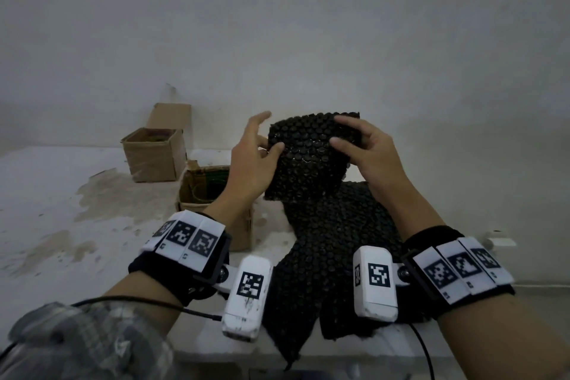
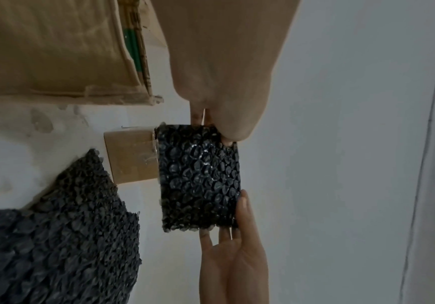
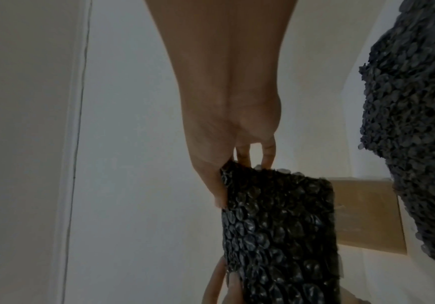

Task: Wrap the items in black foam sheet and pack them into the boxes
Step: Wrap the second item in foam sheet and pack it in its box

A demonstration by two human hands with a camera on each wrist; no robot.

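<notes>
A bundle wrapped in black bubbled foam sheet (image 1: 308, 157) is held up above the table; whatever it wraps is hidden. My left hand (image 1: 269, 137) pinches its left edge, thumb on the front, while the index finger points up free. My right hand (image 1: 341, 132) grips its upper right part, thumb in front and fingers behind. In the left wrist view, the bundle (image 2: 198, 174) sits between the left thumb (image 2: 233, 133) and the right hand's fingers (image 2: 239, 207). The right wrist view shows the bundle (image 3: 276, 226) under my right thumb (image 3: 215, 185). More loose black sheet (image 1: 333, 241) lies on the table below.
An open cardboard box (image 1: 154, 151) stands at the back left, by the wall. A second open box (image 1: 200, 191) with green contents sits just left of my left wrist. Another cardboard box (image 2: 133, 156) stands behind the bundle. The loose sheet hangs over the table's front edge (image 1: 385, 345).
</notes>
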